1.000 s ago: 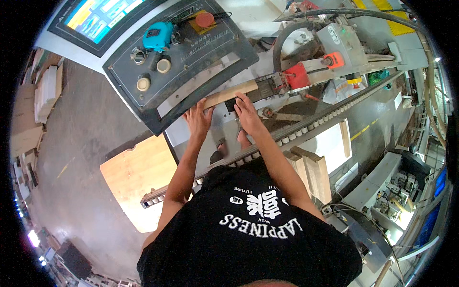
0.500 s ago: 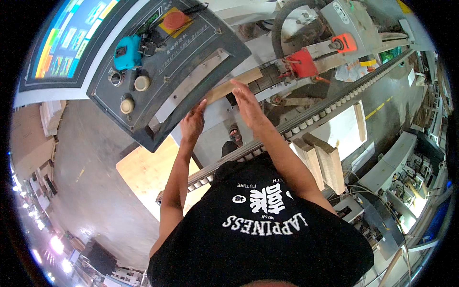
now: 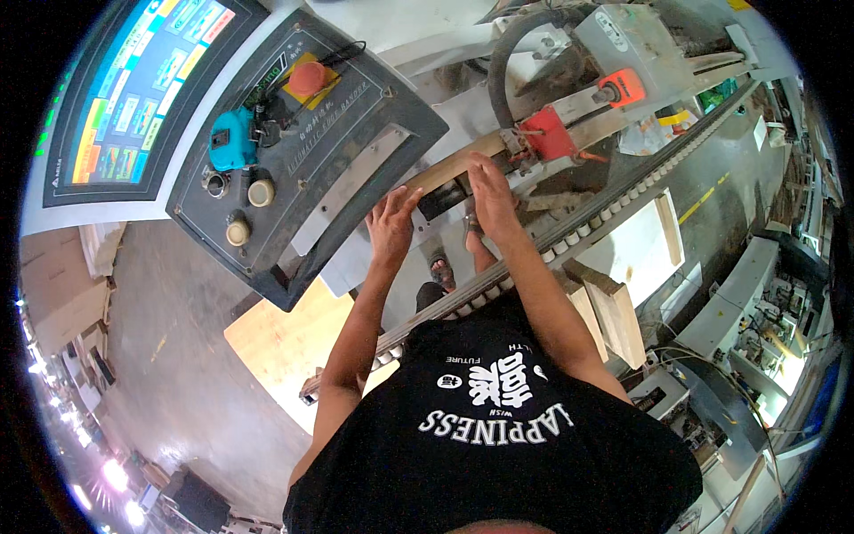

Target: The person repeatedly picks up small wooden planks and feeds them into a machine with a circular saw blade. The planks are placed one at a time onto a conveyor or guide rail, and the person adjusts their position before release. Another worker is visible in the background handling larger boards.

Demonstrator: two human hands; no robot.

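Note:
A narrow wooden strip (image 3: pixel 458 167) lies on the machine between the dark control panel and the red clamp-like part (image 3: pixel 544 133), its far end close to that red part. My left hand (image 3: pixel 391 227) has its fingers bent around the strip's near left end. Against the strip's near edge, further along, rest the fingertips of my right hand (image 3: pixel 492 196), with the fingers stretched out and close together. A dark block (image 3: pixel 442 203) shows below the strip, between my hands. The underside of the strip is hidden.
At the left stands the control panel (image 3: pixel 294 169) with a red push button (image 3: pixel 308 78), a teal device (image 3: pixel 232 140) and a lit screen (image 3: pixel 142 98). A roller rail (image 3: pixel 614 198) crosses in front of me. Wooden boards (image 3: pixel 614 320) stand right of my body, and a pale panel (image 3: pixel 289 338) lies left.
Both hands have moved to the right, and the wooden strip has slid the same way, closer to the red part. The view has shifted slightly too.

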